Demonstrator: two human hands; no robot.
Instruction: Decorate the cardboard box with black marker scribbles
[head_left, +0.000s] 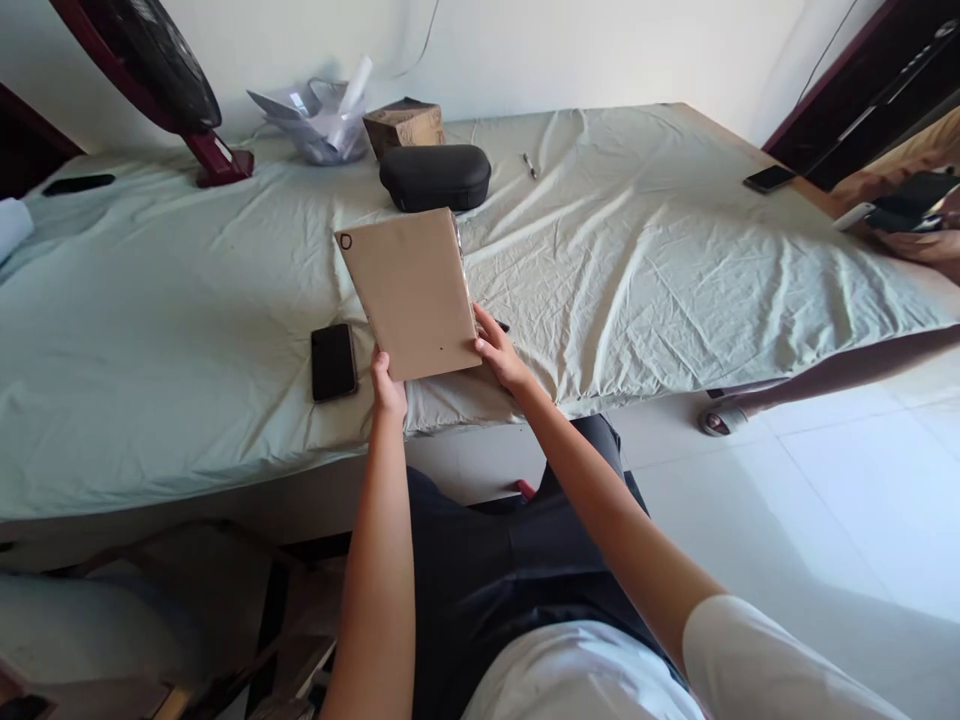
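Note:
Between my hands is a flat brown cardboard box, tilted, with a small black circle drawn in its upper left corner. Silvery material shows along its right edge. My left hand is closed on the lower left corner, thumb on the front. My right hand grips the lower right edge, its other fingers partly hidden at the side. A black phone lies on the sheet just left of the box. Behind the box sits a black zip case. A small dark object, mostly hidden, shows by my right hand.
A pale wrinkled sheet covers the table. Along the back stand a fan, a clear plastic basket with rolled items and a small cardboard box. A pen lies further right. Another person's hand and a phone are at the right end.

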